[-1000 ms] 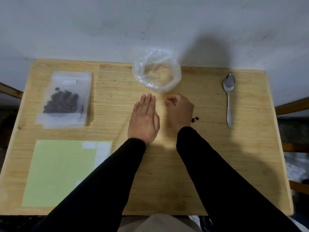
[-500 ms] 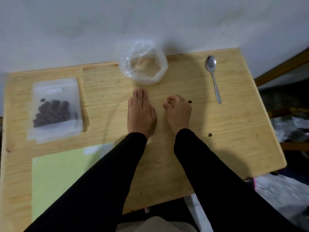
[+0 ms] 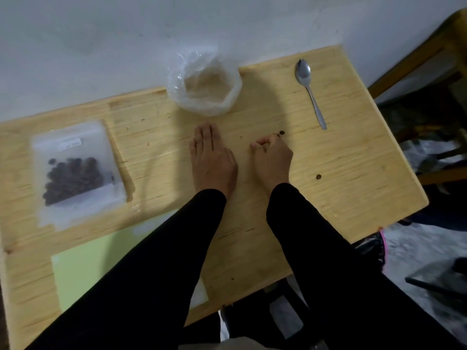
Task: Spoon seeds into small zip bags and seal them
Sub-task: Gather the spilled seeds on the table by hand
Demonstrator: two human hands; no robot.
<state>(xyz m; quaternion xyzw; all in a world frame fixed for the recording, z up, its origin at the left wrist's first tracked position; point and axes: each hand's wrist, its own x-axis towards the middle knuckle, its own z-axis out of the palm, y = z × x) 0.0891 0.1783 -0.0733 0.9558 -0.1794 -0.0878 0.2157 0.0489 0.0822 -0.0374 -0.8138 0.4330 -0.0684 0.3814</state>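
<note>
- Spoon (image 3: 309, 91): bowl at the far end, handle running near-right.
- Your left hand (image 3: 211, 157) lies flat on the table (image 3: 353, 173), fingers straight and together.
- Your right hand (image 3: 273, 157): fingers curled by a loose seed (image 3: 282, 132); whether they pinch anything, cannot tell.

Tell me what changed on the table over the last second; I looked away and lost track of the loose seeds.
The right hand, fingers curled, slid toward the spoon, up to a loose seed. A single seed now lies apart, nearer the table's right edge. The view itself tilted. The left hand stays flat; the filled zip bag, clear bag and spoon lie as before.
</note>
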